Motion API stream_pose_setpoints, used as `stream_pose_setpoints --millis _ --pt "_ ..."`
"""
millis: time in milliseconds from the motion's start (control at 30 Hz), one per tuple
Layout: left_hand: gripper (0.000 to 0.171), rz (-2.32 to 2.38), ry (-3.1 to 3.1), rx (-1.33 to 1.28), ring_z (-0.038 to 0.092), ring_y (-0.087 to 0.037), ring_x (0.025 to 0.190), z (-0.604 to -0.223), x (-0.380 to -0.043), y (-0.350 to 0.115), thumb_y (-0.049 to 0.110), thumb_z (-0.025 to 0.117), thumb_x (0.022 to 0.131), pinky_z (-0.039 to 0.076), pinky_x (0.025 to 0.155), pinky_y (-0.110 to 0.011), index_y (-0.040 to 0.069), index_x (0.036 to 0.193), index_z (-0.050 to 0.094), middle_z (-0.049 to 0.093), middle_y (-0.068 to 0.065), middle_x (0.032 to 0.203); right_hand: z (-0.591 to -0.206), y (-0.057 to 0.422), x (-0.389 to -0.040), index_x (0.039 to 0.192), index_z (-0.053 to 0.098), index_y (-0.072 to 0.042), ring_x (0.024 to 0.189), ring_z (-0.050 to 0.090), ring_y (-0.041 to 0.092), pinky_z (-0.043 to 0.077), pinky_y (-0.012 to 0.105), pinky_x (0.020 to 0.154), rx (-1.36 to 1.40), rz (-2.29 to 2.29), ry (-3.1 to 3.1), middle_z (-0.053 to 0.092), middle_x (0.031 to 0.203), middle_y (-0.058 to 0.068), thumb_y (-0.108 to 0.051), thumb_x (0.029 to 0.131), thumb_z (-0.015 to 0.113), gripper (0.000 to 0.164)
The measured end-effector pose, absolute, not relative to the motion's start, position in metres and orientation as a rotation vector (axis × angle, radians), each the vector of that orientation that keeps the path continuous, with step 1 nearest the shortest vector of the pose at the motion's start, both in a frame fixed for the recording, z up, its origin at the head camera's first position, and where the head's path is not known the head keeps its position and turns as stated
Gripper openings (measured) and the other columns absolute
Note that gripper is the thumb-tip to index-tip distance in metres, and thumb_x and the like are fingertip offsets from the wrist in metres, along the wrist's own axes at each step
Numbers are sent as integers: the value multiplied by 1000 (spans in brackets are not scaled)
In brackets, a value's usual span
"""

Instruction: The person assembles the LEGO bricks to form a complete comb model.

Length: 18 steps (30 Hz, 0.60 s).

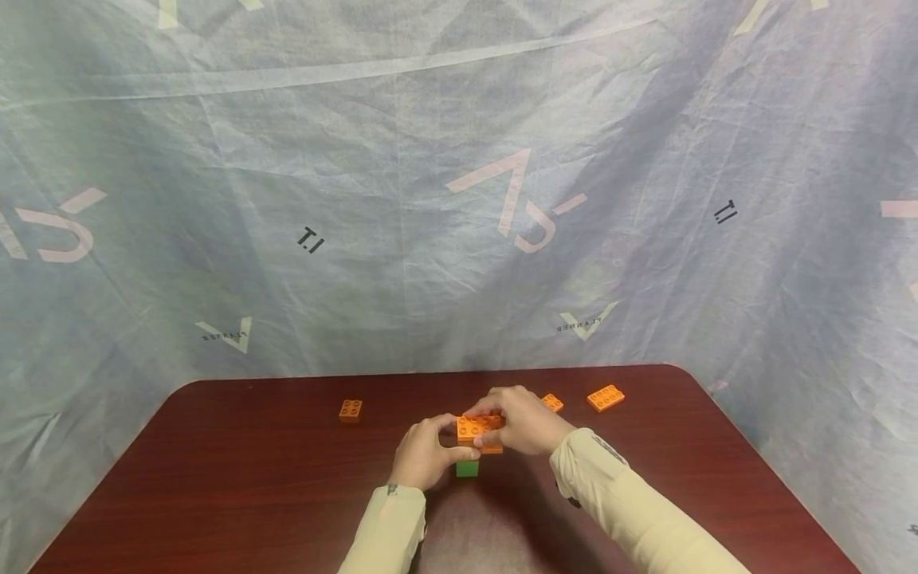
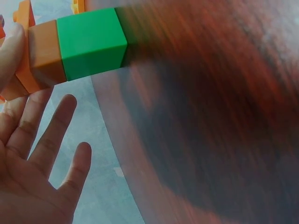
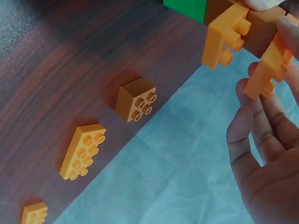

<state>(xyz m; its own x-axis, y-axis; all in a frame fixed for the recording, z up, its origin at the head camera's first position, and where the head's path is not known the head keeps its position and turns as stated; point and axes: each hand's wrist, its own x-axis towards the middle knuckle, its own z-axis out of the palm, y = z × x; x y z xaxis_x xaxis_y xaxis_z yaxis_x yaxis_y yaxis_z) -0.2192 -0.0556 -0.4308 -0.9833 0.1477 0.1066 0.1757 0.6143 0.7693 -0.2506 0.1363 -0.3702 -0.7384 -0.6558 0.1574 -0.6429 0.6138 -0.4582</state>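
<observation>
In the head view both hands meet at a small brick stack near the table's middle. At its bottom is a green brick (image 2: 93,44), with a brown brick (image 2: 46,53) on it and an orange plate (image 3: 219,39) above. A second brown brick (image 3: 264,30) comes between that and the top orange plate (image 1: 471,427). My left hand (image 1: 423,453) pinches the stack at its left side between thumb and index finger, other fingers spread. My right hand (image 1: 527,420) pinches the top orange plate with thumb and fingertips; its other fingers extend loosely.
A loose brown brick (image 1: 350,410) lies at the back left of the table. Behind my right hand lies an orange plate (image 1: 552,402), with another orange plate (image 1: 606,397) farther right. The right wrist view shows another brown brick (image 3: 135,100). A grey cloth (image 1: 402,199) hangs behind the table.
</observation>
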Motion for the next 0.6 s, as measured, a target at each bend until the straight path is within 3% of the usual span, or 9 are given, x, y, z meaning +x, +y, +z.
stream_pose_setpoints --millis 300,600 --pt "49 -1310 -2810 -280 67 -30 99 -431 -221 -55 33 89 78 54 86 -54 7 117 74 73 -9 112 -364 131 -250 107 81 -15 87 63 18 53 40 79 -1019 -702 2823 71 97 -6 -15 78 89 30" --pt "49 -1340 -2824 -262 67 -25 96 -430 -222 -54 31 90 78 54 84 -51 7 117 73 73 -7 110 -359 126 -248 107 82 -15 96 67 23 55 45 82 -896 -692 2807 75 105 2 -14 77 90 31"
